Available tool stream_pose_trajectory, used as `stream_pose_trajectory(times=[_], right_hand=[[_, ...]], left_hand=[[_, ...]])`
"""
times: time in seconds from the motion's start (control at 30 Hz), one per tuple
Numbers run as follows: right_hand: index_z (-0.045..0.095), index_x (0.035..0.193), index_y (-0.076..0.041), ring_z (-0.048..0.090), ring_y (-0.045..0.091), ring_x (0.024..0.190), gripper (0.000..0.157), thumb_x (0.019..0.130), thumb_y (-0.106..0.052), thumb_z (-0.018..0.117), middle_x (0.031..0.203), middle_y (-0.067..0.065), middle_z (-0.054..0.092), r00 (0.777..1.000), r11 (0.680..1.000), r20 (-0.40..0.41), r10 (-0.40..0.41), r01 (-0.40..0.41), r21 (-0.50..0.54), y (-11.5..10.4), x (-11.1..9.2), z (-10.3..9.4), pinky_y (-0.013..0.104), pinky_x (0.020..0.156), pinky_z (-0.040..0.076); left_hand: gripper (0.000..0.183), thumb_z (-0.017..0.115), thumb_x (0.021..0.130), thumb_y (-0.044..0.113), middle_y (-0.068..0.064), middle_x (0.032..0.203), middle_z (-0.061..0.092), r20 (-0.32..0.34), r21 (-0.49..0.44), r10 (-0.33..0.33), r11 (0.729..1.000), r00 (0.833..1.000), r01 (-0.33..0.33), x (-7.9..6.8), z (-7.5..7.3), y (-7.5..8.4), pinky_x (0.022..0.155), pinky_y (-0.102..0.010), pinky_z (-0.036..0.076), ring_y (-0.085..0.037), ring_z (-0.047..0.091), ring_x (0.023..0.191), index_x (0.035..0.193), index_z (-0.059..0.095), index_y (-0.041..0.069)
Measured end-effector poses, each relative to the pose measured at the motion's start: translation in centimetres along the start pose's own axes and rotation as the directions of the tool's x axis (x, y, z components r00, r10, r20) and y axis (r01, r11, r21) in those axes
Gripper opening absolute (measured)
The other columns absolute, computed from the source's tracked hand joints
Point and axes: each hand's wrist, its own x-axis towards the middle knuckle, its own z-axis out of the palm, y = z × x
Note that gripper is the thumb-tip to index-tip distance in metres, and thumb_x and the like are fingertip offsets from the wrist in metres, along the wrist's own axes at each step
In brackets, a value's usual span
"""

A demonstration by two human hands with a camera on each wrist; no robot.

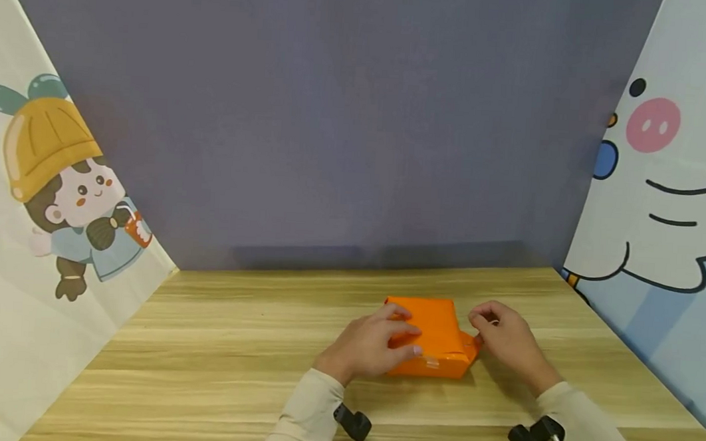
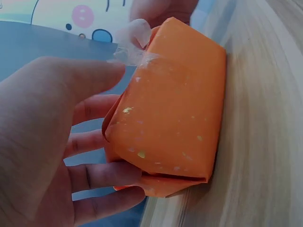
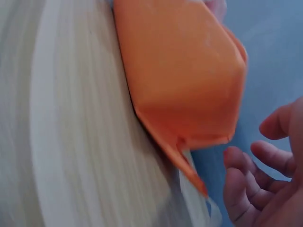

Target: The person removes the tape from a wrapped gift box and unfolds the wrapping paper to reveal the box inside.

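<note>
A box wrapped in orange paper [image 1: 428, 321] lies on the wooden table, its near side [image 2: 175, 109] marked by clear tape [image 1: 432, 362]. My left hand [image 1: 370, 341] rests over its left part with fingers spread, the thumb by the near top edge. In the left wrist view a crumpled tape end [image 2: 137, 40] sticks up beyond the thumb. From the box's right end juts a pointed paper flap [image 3: 184, 165]. Beside this flap is my right hand [image 1: 511, 339], fingers loosely bent, thumb apart from them in the right wrist view. A clear strip [image 3: 215, 213] hangs near the flap's tip.
The wooden table [image 1: 214, 346] runs back to a grey partition [image 1: 334, 113]. Printed cartoon panels flank it, with a figure in a yellow hat [image 1: 54, 141] at left and a pink-nosed character [image 1: 653, 125] at right. Black wrist cameras [image 1: 352, 423] sit on both sleeves.
</note>
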Motion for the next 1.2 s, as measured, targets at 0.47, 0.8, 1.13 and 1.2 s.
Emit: stream_pose_trajectory(times=[0.47, 0.8, 1.13, 1.2], right_hand=[[0.062, 0.130, -0.007, 0.063, 0.018, 0.082, 0.041, 0.097, -0.031, 0.068, 0.109, 0.012, 0.067, 0.983, 0.971, 0.094, -0.155, 0.169, -0.168, -1.1, -0.6, 1.3, 0.037, 0.071, 0.055], [0.058, 0.135, -0.006, 0.063, 0.020, 0.089, 0.048, 0.098, -0.035, 0.067, 0.115, 0.014, 0.065, 0.983, 0.977, 0.134, -0.127, 0.148, -0.155, -1.0, -0.5, 1.9, 0.039, 0.077, 0.055], [0.058, 0.133, -0.006, 0.062, 0.018, 0.086, 0.049, 0.097, -0.038, 0.067, 0.113, 0.012, 0.065, 0.979, 0.973, 0.138, -0.153, 0.174, -0.154, -1.0, 0.0, 1.8, 0.035, 0.074, 0.054], [0.058, 0.133, -0.006, 0.062, 0.018, 0.086, 0.048, 0.097, -0.037, 0.067, 0.113, 0.012, 0.065, 0.979, 0.975, 0.138, -0.147, 0.167, -0.149, -1.0, -0.1, 1.8, 0.034, 0.074, 0.054]], left_hand=[[0.041, 0.056, 0.099, 0.051, 0.004, 0.136, 0.049, -0.010, 0.006, 0.014, 1.000, 1.000, -0.014, 0.1, 0.2, 0.1, 0.081, -0.027, 0.051, -0.008, 0.060, 0.093, 0.134, 0.064, 0.032], [0.040, 0.059, 0.098, 0.044, -0.002, 0.118, 0.051, -0.168, 0.070, -0.107, 0.990, 0.980, 0.120, 0.2, 0.8, 0.1, 0.059, -0.025, 0.043, -0.009, 0.048, 0.064, 0.128, 0.064, 0.019], [0.035, 0.064, 0.093, 0.046, -0.001, 0.107, 0.056, -0.261, 0.089, -0.258, 0.953, 0.930, 0.289, 1.4, 1.3, 1.3, 0.065, -0.032, 0.049, -0.015, 0.056, 0.076, 0.113, 0.071, 0.017], [0.034, 0.066, 0.092, 0.047, -0.001, 0.105, 0.059, -0.281, 0.109, -0.262, 0.947, 0.923, 0.302, 1.7, 1.3, 1.5, 0.064, -0.034, 0.051, -0.016, 0.060, 0.077, 0.109, 0.072, 0.019]])
